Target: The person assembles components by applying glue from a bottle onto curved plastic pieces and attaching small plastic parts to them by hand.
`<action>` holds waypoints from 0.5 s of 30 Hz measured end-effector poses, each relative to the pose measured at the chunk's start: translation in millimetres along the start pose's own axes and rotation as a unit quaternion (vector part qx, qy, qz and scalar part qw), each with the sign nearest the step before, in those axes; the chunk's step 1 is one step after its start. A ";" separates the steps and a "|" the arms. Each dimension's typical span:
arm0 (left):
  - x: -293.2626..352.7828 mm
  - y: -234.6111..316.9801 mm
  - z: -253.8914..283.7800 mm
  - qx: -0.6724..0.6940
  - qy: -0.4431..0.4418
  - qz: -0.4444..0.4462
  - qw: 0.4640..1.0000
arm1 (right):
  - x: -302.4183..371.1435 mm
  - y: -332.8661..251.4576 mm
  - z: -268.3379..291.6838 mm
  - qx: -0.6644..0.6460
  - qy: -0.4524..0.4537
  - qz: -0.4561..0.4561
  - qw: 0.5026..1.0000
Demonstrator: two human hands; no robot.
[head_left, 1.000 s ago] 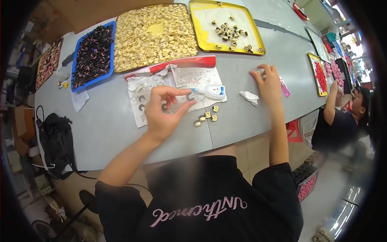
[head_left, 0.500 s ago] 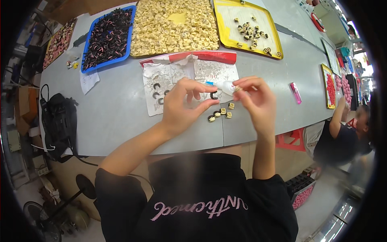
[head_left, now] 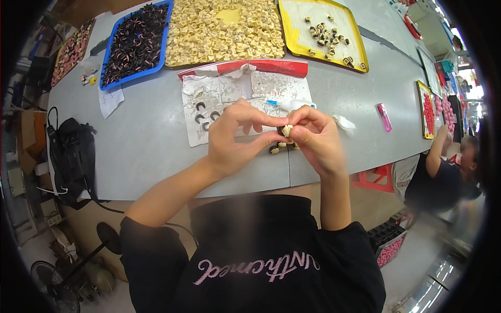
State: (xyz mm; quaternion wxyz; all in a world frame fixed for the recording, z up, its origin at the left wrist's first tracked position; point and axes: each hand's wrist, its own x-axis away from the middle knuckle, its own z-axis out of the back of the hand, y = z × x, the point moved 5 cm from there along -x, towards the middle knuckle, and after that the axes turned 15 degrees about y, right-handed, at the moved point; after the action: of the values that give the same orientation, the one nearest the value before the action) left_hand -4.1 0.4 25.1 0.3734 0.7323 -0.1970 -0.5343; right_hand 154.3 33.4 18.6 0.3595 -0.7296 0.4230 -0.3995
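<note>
In front of me both hands meet over the table. My left hand (head_left: 229,133) pinches a black C-shaped piece (head_left: 281,130) between thumb and fingertips. Against it my right hand (head_left: 318,138) presses a small cream block (head_left: 287,130), so the two pieces touch. Just below the fingers lie several joined black-and-cream pieces (head_left: 274,149), partly hidden by my right hand. Behind the hands a white glue bottle (head_left: 297,106) with a blue tip lies on a stained sheet of paper (head_left: 229,86). Several loose black C-shaped pieces (head_left: 200,119) rest on the paper's left part.
Along the back stand a blue tray (head_left: 166,44) of black curved pieces, a heap of cream blocks (head_left: 219,39), and a yellow tray (head_left: 364,52) of joined pieces. White tissue (head_left: 344,123) and a pink tool (head_left: 384,117) lie to the right. Another person (head_left: 438,172) works far right.
My right hand has moved left and brought the cream block against the black piece in my left hand. The white tissue, hidden before, now shows beside my right hand.
</note>
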 end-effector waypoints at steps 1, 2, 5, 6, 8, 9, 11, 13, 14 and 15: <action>0.3 2.5 0.0 -0.004 -0.009 0.001 1.000 | -0.1 0.1 1.2 0.000 0.000 0.000 1.000; 0.7 3.8 -0.4 -0.007 -0.018 0.002 1.000 | -0.5 1.5 1.8 -0.005 -0.012 -0.009 1.000; 4.8 0.0 0.5 0.006 -0.005 0.013 1.000 | 1.1 4.1 -2.5 -0.013 -0.020 -0.023 0.999; 3.9 0.9 1.9 0.005 -0.005 0.013 1.000 | 1.7 5.8 -4.5 -0.016 -0.015 -0.028 0.999; -0.3 8.2 1.9 -0.037 -0.021 -0.039 0.998 | 2.5 5.6 -6.8 -0.036 -0.022 -0.016 0.999; 0.3 7.9 0.8 -0.037 -0.021 -0.039 0.998 | 2.9 4.6 -8.0 -0.055 -0.030 -0.004 0.998; 1.0 9.3 -0.3 -0.025 0.003 -0.041 0.999 | 3.5 5.1 -9.1 -0.063 -0.028 0.010 0.998; -1.5 12.8 -3.4 -0.025 -0.010 -0.042 0.999 | 3.4 6.5 -7.9 -0.070 -0.027 0.023 0.997; -3.0 14.8 -5.1 -0.024 -0.023 -0.044 0.999 | 3.3 7.6 -6.9 -0.091 -0.033 0.024 0.995; -4.8 15.9 -5.1 -0.024 -0.023 -0.043 0.999 | 3.4 8.1 -6.1 -0.111 -0.038 0.025 0.993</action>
State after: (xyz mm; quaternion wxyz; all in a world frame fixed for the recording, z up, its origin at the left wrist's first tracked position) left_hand 0.7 -4.8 41.0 0.3630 0.7186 -0.1612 -0.5708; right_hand 147.3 26.1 15.1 0.3019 -0.7688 0.4688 -0.3132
